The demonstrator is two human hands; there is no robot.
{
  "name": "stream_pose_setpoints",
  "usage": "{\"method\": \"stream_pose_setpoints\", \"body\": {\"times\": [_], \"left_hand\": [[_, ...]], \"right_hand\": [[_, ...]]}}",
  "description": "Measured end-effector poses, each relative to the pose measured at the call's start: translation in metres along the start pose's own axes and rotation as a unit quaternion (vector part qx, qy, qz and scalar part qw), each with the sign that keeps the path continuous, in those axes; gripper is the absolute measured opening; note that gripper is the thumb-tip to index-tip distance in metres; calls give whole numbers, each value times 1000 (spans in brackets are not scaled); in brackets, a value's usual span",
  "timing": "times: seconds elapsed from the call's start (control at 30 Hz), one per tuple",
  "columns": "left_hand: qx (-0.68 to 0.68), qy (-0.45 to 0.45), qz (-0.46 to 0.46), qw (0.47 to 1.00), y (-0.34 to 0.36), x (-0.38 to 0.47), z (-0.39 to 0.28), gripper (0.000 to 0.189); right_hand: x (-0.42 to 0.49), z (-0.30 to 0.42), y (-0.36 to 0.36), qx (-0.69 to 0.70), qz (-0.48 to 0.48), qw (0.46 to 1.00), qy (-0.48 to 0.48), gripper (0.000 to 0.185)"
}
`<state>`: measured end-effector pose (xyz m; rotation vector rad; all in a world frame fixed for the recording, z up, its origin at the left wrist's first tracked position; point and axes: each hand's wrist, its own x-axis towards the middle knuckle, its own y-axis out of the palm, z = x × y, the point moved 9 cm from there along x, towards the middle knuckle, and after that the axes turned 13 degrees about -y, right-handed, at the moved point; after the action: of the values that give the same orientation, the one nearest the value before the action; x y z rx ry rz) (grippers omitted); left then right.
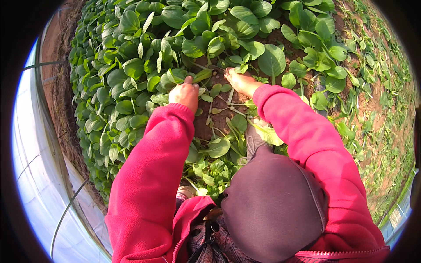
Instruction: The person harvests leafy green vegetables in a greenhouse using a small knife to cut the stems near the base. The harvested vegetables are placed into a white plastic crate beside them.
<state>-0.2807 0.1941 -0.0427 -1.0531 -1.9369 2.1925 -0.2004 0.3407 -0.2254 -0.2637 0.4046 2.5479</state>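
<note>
My left hand (185,93) is at a leafy green plant (201,75) on the edge of the dense growth, its fingers bent around the pale green stalks. To its right, my right hand (239,80) reaches down to the soil, fingertips low among stems at the base of the plants; its fingers are partly hidden, and I cannot tell whether they hold anything. A broad-leaved plant (271,60) stands just beyond it. Between my forearms, loose leaves and pale stems (232,104) lie on brown soil (201,126).
Dense leafy greens (131,72) fill the left and far side. Cut or fallen leaves (371,115) are strewn over soil at right. A plastic sheet wall (39,148) with thin hoops curves along the left edge. My shoe (253,139) and bent knee (274,203) are close below my hands.
</note>
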Motion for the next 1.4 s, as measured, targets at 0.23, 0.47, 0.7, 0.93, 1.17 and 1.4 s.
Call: {"method": "stream_pose_setpoints", "body": {"times": [0.23,0.47,0.7,0.93,1.17,1.4], "left_hand": [[51,76,-58,994,12,5,-5,20],[-60,87,-106,989,-5,-25,15,31],[-260,163,-102,946,-26,-136,5,47],[-333,69,38,940,-46,-167,7,34],[-338,-65,113,932,23,-122,22,61],[-120,64,143,980,5,-103,12,38]], "right_hand": [[-4,-40,15,72,11,964,257,26],[-36,52,1,-194,185,962,54,33],[-117,98,43,211,166,958,97,49],[-151,104,49,23,200,976,87,32],[-171,104,104,200,273,921,192,29],[-107,70,65,-346,271,890,-123,25]]}}
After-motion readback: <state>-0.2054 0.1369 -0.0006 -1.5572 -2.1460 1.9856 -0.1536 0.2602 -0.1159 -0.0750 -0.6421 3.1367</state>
